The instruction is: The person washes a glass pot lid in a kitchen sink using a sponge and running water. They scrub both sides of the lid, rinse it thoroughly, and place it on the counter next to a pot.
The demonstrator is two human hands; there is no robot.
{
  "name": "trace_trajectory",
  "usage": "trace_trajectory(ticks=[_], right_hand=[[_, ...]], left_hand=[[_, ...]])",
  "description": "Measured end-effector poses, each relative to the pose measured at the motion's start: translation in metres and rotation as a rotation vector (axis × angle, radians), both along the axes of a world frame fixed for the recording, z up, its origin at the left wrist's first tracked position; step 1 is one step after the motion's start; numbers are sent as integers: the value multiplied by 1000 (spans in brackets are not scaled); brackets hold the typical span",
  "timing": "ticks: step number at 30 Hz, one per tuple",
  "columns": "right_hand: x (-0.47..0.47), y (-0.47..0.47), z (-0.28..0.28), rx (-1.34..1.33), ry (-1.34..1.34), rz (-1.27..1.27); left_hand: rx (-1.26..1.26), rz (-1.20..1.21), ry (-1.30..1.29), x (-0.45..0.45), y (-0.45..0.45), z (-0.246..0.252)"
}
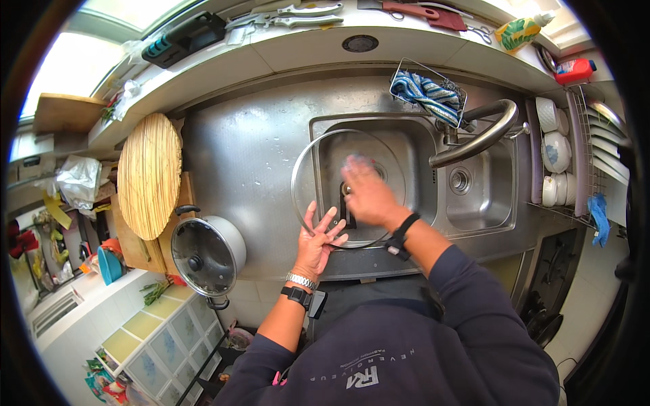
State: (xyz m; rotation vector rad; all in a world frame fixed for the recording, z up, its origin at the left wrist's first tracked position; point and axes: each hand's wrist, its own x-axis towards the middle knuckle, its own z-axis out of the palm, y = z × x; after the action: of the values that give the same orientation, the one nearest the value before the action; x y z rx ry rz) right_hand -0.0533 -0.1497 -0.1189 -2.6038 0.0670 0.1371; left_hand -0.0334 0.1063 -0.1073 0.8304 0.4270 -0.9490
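Observation:
A round glass pan lid (304,167) with a metal rim is held over the left part of the larger sink basin (416,203). My left hand (317,241) supports its near left edge, palm up with the fingers spread. A black handle (350,221) shows at the lid's middle, partly covered by my right hand (368,195). That hand lies flat over the glass and is blurred by motion. Something bluish at its fingertips is too blurred to name, so I cannot tell whether it is held.
A curved metal faucet (477,139) reaches over the divider beside the smaller basin (482,203). Behind it a wire holder (406,63) carries a striped cloth (426,96). A lidded pot (208,254) and a round slatted board (150,177) stand left; a dish rack (579,152) stands right.

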Motion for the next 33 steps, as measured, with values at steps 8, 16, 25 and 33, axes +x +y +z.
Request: trace_trajectory(ticks=[8, 16, 25, 33], right_hand=[[-81, -11, 35, -21, 115, 243], [81, 23, -15, -72, -418, -102], [-61, 32, 10, 194, -337, 180], [71, -27, 0, -121, -242, -366]], left_hand=[[-5, -22, 64, 5, 9, 2], [4, -26, 21, 2, 7, 1], [-43, -8, 60, 2, 16, -10], [-63, -26, 14, 3, 10, 0]])
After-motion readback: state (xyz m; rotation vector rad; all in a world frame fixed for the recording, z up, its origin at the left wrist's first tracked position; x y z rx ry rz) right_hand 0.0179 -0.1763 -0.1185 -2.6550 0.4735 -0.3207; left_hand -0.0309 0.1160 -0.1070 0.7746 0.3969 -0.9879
